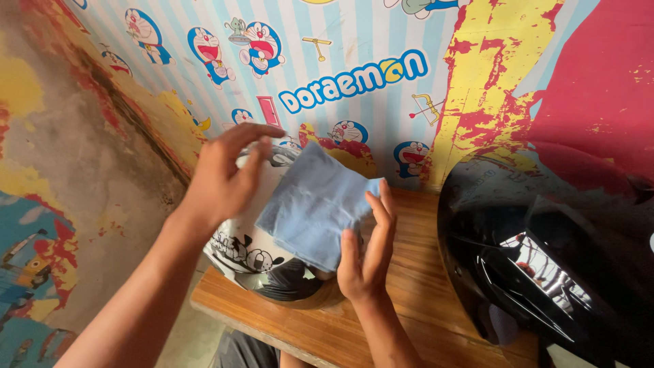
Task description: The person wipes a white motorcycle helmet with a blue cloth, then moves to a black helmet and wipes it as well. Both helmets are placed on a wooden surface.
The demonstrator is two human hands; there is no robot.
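Observation:
A white helmet (246, 253) with black cartoon drawings and a dark visor rests on a small wooden table (415, 286). My left hand (221, 178) lies on top of the helmet, fingers spread over its crown. My right hand (368, 249) grips the lower right edge of a folded light blue cloth (313, 204), which is pressed flat against the helmet's side. The cloth hides most of the helmet's right half.
A glossy black helmet (545, 259) sits at the table's right end, close to my right hand. Behind the table is a wall with blue-striped cartoon wallpaper (354, 61) and peeling red and yellow paint (579, 88). A bare concrete wall stands to the left.

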